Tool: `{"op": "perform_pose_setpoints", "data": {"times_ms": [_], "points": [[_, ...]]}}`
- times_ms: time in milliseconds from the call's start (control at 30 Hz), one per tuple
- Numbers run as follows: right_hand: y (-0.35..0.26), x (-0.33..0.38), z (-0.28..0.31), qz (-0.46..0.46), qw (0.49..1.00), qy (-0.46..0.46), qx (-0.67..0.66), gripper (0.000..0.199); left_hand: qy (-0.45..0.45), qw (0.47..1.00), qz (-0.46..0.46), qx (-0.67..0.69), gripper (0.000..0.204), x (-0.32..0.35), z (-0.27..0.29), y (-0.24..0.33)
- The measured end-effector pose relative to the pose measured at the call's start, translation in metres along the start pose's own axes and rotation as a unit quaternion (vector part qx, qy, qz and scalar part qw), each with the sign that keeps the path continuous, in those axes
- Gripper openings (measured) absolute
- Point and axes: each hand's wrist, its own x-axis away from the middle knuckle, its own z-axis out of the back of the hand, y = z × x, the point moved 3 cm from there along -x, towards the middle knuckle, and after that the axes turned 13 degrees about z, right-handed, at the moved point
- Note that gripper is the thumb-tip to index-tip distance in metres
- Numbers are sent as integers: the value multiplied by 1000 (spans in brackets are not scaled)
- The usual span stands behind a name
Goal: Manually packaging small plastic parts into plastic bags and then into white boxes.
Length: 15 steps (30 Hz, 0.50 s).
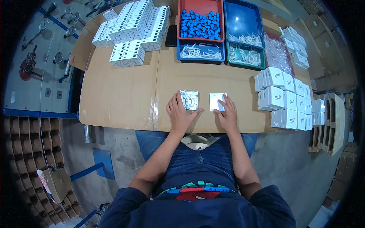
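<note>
Hands flat on the cardboard-covered bench [125, 95], head view.
My left hand [180, 114] lies open, fingers touching the square switch back [189, 100]; my right hand [227, 114], also spread, rests on the white square plate [216, 101] just beside it.

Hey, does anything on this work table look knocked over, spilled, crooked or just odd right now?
Nothing stands out. The left hand rests by a square part, the right hand on a white plate, both flat on the cardboard table. The white boxes sit stacked, and the blue pieces stay inside their red tray.
</note>
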Motion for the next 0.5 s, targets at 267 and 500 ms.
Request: {"op": "perform_pose_setpoints", "data": {"times_ms": [267,500], "points": [[-7,-2,16,-36,992,98,-72,36,-89,992,35,-77,120,1,29,-21],[-1,-44,72,-27,989,140,-34,28,-88,987,-3,-134,118,12,20,-22]]}}
